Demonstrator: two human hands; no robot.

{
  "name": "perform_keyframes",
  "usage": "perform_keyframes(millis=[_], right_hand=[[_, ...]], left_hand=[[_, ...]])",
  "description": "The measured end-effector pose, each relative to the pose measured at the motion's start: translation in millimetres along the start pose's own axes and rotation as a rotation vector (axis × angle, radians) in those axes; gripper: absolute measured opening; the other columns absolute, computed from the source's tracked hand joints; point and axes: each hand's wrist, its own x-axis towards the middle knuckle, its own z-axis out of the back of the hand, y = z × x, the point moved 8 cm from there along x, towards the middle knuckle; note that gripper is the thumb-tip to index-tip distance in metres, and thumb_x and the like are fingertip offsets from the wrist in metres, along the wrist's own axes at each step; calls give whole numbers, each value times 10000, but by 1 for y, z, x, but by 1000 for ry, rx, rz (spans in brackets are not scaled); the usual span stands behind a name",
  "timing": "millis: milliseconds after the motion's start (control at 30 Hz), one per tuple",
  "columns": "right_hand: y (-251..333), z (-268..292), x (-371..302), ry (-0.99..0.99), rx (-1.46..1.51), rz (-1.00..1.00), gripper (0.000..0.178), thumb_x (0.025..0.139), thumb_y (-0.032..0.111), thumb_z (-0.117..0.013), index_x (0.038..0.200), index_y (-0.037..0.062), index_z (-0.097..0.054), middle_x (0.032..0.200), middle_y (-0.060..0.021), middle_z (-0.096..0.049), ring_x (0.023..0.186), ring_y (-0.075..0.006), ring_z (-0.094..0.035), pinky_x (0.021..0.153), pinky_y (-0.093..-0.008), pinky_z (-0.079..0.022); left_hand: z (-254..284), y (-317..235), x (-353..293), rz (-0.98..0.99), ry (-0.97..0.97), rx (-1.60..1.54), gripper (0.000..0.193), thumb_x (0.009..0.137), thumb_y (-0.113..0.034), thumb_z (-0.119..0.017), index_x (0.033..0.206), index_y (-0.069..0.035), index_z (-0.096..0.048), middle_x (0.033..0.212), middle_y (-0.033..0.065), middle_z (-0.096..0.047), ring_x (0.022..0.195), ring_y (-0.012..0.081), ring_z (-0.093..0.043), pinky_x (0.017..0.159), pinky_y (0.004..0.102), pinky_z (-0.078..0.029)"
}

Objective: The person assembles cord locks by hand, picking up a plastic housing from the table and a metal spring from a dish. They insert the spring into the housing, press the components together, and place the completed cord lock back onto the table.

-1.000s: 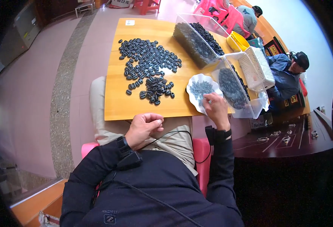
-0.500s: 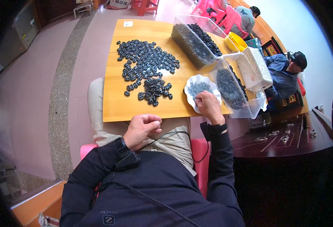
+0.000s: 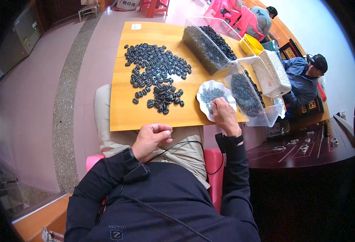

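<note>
Pinched narrow at right hand (image 3: 224, 115) and left hand (image 3: 151, 139), cannot tell on what: the former over small translucent bits (image 3: 211, 95) in a scalloped white dish (image 3: 200, 91), the latter beside the table (image 3: 125, 119) edge. Best to pick lightly, singly. Noted beyond: glossy black oval pieces (image 3: 165, 94), loosely heaped.

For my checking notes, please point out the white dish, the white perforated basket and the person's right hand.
White dish (image 3: 203, 109): head view, lower-left rim.
White perforated basket (image 3: 277, 69): head view, perforated side.
Right hand (image 3: 225, 115): head view, back of hand.
</note>
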Motion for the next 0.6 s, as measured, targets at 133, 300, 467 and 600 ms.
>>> perform_keyframes(millis=[133,300,467,600], right_hand=[[-6,-1,0,-1,-31,-31,182,941,172,-498,873,11,-547,882,-192,-576,863,-401,-564,734,-464,-443],[-6,0,-1,-25,9,-16,193,948,181,-497,865,11,-537,858,-199,-561,839,-408,-555,719,-469,-434],[-3,3,-3,-46,49,22,194,947,176,-501,865,4,-539,849,-207,-565,826,-410,-556,712,-467,-433],[-4,4,-5,-69,104,2,216,953,187,-479,868,2,-554,847,-218,-576,813,-413,-566,725,-474,-445]], left_hand=[[1,2,1,11,1,-16,122,891,-67,-624,1001,-14,-636,913,43,-653,740,118,-643,647,248,-543],[0,2,2,7,15,-44,122,890,-54,-623,1001,-5,-634,919,46,-649,741,122,-640,670,254,-549],[-1,2,1,14,22,-37,125,889,-57,-625,1001,-6,-637,919,46,-649,744,119,-641,675,248,-548],[-2,2,-1,21,29,-31,131,889,-64,-628,1006,-6,-637,922,45,-650,745,118,-641,674,246,-547]])
